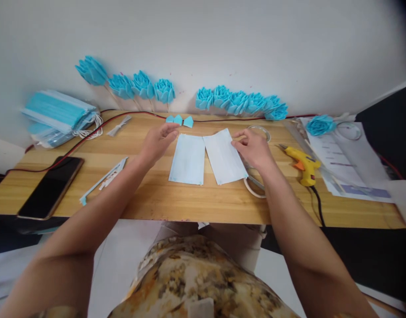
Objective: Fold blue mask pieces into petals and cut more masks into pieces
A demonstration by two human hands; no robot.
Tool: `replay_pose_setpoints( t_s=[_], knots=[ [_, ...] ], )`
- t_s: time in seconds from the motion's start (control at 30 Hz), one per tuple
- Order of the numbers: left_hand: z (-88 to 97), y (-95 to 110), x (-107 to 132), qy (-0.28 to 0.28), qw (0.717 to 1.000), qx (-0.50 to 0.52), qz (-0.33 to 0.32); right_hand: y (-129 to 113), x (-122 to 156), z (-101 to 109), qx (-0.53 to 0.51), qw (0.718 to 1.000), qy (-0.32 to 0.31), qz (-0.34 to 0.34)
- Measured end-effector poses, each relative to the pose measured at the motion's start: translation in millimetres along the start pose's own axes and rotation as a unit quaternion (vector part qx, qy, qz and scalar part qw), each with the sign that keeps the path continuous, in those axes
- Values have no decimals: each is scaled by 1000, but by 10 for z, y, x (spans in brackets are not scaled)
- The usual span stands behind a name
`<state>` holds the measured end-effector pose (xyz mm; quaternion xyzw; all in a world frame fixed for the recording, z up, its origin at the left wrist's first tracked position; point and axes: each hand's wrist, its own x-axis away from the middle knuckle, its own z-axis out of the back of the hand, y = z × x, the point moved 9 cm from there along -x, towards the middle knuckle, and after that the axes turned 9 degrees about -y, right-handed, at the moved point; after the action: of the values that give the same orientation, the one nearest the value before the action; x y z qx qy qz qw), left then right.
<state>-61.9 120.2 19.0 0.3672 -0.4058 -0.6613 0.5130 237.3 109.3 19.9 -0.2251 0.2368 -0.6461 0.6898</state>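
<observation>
A wood-grain tabletop (149, 194) runs along a pale wall (203, 35), with a red-and-black cable (136, 112) trailing along its back and left side. Blue flowers on thin sticks lean against the wall: 4 in a left group (142, 85) and a longer right row (238, 101).

At the back left, a stack of blue masks (57, 108) lies with its white loops (90, 126) bunched at the right end; the lower part seems wrapped in clear plastic. A dark phone (52, 187) lies in front. To the right, a yellow glue gun (305, 165) rests beside papers (348, 154) carrying 1 more blue flower (320, 125).

In the middle, 2 pale rectangular sheets lie side by side, the left sheet (187, 159) nearly straight and the right sheet (225, 157) tilted. Behind the left one sit 3 small blue pieces (178, 120). The left hand (159, 140) has a narrow grip near that sheet's upper corner. The right hand (252, 148) is at the tilted sheet's outer edge, fingers bent; whether its grip pinches the sheet, I cannot tell.
</observation>
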Motion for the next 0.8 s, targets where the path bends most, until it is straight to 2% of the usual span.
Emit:
replay_pose_setpoints(
  t_s=[0.1, 0.2, 0.33, 0.43, 0.53, 0.6, 0.7, 0.8],
  knots=[
    [-7, -34, 23, -2, 1000, 16, 6, -218, 103, 51, 141, 990, 19, 13],
    [18, -58, 36, 8, 1000, 28, 11, -579, 47, -49, 194, 977, 20, 88],
    [51, -105, 49, 26, 998, 54, 22, -945, -301, -504, 208, 960, -64, 175],
    [43, -161, 69, 35, 996, 73, 24, -1003, -593, -874, 217, 949, -146, 174],
    [38, -237, 85, 47, 996, 77, 25, -983, -740, -1086, 172, 951, -202, 159],
    [57, -293, 88, 58, 994, 91, 29, -1010, -752, -1108, 104, 957, -207, 172],
    [59, -346, 83, 44, 989, 136, 39, -1077, -709, -1009, -23, 962, -185, 200],
    [-18, -338, 86, -28, 987, 148, 52, -1109, -649, -864, -80, 963, -151, 207]
  ],
)
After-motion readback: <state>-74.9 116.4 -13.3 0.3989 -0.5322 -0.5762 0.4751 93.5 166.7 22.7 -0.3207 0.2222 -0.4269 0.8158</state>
